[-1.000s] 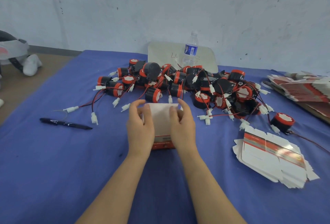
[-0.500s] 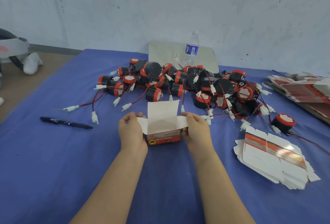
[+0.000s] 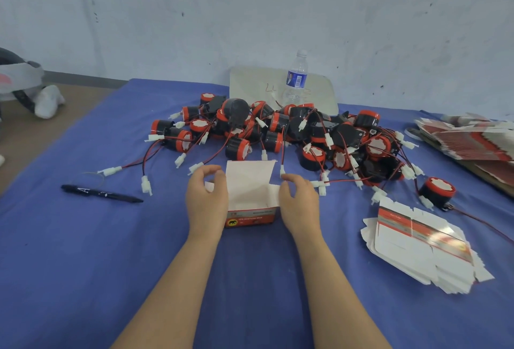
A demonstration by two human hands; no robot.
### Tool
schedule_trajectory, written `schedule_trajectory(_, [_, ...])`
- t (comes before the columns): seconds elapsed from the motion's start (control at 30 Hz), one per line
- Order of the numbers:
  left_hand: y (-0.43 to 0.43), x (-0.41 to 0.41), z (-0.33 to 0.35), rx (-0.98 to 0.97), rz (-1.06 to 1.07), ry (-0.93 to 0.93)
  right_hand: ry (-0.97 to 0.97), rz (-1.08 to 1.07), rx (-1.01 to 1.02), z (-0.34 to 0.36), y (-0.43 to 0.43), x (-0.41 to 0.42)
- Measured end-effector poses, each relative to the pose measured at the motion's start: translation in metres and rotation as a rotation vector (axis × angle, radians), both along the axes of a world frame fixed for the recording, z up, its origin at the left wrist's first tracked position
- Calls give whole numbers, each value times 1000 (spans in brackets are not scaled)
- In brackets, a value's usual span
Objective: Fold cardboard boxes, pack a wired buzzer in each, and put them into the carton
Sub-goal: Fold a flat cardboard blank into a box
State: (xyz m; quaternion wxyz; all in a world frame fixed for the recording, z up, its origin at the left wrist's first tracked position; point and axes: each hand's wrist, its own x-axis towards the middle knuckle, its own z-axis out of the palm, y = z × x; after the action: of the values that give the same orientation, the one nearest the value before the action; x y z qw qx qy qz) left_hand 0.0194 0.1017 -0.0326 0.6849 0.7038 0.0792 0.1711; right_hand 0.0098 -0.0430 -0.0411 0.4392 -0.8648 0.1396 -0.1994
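Observation:
A small red-and-white cardboard box [image 3: 251,216] stands open on the blue table in front of me, its white lid flap upright at the back. My left hand [image 3: 207,205] is at the box's left side and pinches the small left side flap. On the right side, my right hand [image 3: 299,205] holds the right side flap with curled fingers. Just behind the box lies a heap of black-and-red wired buzzers [image 3: 278,131] with white plugs. One buzzer [image 3: 436,191] sits apart at the right. No carton is in view.
A stack of flat unfolded boxes [image 3: 417,243] lies at the right, and more flat boxes [image 3: 467,140] lie at the far right edge. A black pen [image 3: 101,194] lies at the left. A water bottle [image 3: 296,78] and a white board [image 3: 256,84] stand by the wall.
The box's lid came up and the box now stands open. My hands moved from on top of it to its two sides and took hold of the side flaps.

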Motion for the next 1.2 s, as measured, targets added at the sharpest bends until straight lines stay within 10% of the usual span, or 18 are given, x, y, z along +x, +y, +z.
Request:
schedule_trajectory(0.47, [-1, 6, -4, 125, 75, -117, 510, -2, -12, 21, 4, 48])
schedule_trajectory(0.87, [5, 8, -5, 101, 131, -141, 308, 54, 85, 29, -7, 3])
schedule_trajectory(1.2, [4, 9, -6, -7, 173, -101, 296, 119, -273, 9, 1, 21])
